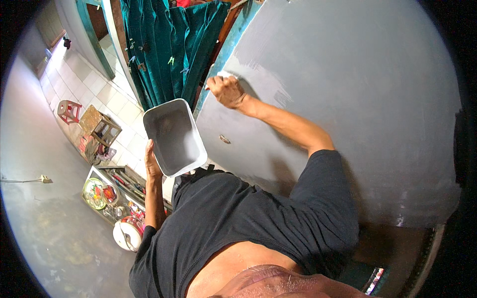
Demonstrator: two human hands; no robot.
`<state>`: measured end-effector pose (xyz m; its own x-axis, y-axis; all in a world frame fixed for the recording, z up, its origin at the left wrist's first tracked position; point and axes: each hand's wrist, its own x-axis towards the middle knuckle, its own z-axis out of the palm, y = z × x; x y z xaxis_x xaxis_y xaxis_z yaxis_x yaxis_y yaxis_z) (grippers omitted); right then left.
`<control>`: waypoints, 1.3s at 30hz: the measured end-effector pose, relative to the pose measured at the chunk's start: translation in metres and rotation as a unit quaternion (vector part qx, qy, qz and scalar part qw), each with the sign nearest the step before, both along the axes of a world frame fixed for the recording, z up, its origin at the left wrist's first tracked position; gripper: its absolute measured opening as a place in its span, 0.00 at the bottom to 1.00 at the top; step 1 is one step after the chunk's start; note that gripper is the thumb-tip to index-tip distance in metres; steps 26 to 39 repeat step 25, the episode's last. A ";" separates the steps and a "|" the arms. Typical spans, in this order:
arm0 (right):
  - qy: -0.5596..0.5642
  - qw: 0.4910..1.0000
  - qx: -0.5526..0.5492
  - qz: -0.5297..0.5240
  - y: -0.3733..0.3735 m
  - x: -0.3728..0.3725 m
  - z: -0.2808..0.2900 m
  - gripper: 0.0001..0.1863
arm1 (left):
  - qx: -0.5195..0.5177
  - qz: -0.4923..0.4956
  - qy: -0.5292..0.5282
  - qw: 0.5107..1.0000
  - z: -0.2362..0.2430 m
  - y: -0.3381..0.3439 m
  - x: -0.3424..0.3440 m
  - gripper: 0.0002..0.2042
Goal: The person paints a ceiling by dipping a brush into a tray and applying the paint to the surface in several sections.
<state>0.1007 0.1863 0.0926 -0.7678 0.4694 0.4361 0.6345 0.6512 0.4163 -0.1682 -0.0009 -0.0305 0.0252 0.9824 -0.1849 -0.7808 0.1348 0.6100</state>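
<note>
A rectangular tub (199,145), light at the rim and grey inside, is held tilted in front of my body by my left hand (151,161). The fingers of that hand grip its left side, partly hidden behind it. My right arm reaches across to the grey wall (348,99). Closed in my right hand (227,93) is what looks like a paintbrush (226,74), its whitish end against the wall beside the blue-green door frame (240,37). Most of the brush is covered by my fingers. Paler, streaky strokes show on the wall around it.
A dark green curtain (174,49) with several clothes pegs hangs left of the frame. A wooden stool (94,119) and a red stool (69,111) stand on the tiled floor. Lower left, a shelf unit (92,174) holds kitchen items beside a white rice cooker (124,236).
</note>
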 end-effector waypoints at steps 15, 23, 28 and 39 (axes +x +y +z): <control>0.197 0.959 0.200 0.020 0.029 -0.014 0.271 0.08 | -0.030 0.059 -0.003 0.998 -0.014 -0.002 -0.004 0.26; -0.006 0.973 0.228 0.015 0.000 0.005 0.116 0.13 | -0.022 -0.004 -0.001 1.000 0.009 0.000 0.010 0.27; -0.015 0.976 0.219 -0.009 0.003 0.003 0.082 0.21 | -0.016 -0.005 -0.020 1.000 -0.001 0.002 0.004 0.28; -0.015 0.976 0.219 -0.009 0.003 0.003 0.082 0.21 | -0.016 -0.005 -0.020 1.000 -0.001 0.002 0.004 0.28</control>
